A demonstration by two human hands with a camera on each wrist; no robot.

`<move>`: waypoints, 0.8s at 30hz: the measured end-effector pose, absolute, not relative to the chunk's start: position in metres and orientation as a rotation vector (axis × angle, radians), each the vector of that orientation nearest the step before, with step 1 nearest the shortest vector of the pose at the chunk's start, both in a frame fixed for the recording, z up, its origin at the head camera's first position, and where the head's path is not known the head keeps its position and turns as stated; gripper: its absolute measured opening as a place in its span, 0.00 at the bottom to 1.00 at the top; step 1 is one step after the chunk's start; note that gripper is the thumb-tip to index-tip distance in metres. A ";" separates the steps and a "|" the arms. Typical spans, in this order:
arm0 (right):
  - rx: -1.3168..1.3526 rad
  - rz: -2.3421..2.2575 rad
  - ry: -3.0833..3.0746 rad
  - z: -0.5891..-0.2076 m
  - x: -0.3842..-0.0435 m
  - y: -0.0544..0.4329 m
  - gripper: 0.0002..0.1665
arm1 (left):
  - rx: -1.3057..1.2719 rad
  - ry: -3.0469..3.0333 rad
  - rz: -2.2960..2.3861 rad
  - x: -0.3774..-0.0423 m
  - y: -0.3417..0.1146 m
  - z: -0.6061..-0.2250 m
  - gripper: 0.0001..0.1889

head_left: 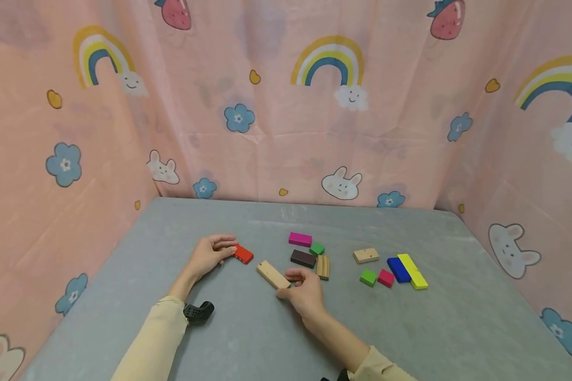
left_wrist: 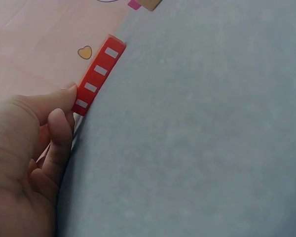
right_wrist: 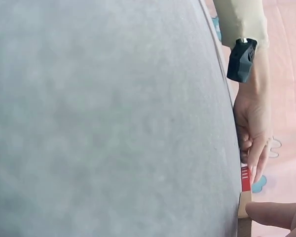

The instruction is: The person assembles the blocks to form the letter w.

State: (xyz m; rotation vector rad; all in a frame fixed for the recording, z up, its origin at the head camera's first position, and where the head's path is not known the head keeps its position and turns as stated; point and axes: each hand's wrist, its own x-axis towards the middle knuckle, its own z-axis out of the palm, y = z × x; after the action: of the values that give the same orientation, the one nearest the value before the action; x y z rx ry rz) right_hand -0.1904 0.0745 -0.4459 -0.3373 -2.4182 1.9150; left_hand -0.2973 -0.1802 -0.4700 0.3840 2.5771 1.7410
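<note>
A red block (head_left: 243, 253) with white squares along its side lies on the grey table, left of the middle. My left hand (head_left: 208, 257) pinches its left end; in the left wrist view the thumb meets the red block (left_wrist: 98, 74) and the other fingers curl below. Closer to me is a long plain wooden block (head_left: 273, 274), set at a slant. My right hand (head_left: 305, 293) holds its near right end between thumb and fingers. The right wrist view catches only part of this wooden block (right_wrist: 244, 205) and a finger on it.
Right of the wooden block sit magenta (head_left: 300, 239), green (head_left: 316, 248), dark brown (head_left: 303, 258) and ridged wooden (head_left: 323, 267) blocks. Farther right are wooden (head_left: 366, 255), green (head_left: 368, 277), pink-red (head_left: 386, 278), blue (head_left: 399, 270) and yellow (head_left: 412, 271) pieces. Pink printed curtains (head_left: 276, 148) surround the table.
</note>
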 end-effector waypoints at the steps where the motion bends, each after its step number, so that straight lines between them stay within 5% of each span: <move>1: -0.328 1.907 -2.432 -0.445 -0.190 0.074 0.26 | 0.385 2.583 1.733 -0.297 -0.180 -0.470 0.21; 24: -0.161 1.697 -2.691 -0.437 -0.182 0.057 0.27 | 0.492 2.553 1.668 -0.296 -0.184 -0.469 0.20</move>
State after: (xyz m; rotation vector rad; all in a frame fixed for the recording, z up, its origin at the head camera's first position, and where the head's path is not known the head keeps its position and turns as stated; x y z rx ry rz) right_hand -0.1818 0.0571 -0.4374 -0.1612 -2.6909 1.6973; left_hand -0.2958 -0.1844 -0.4688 0.4917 2.5529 1.6677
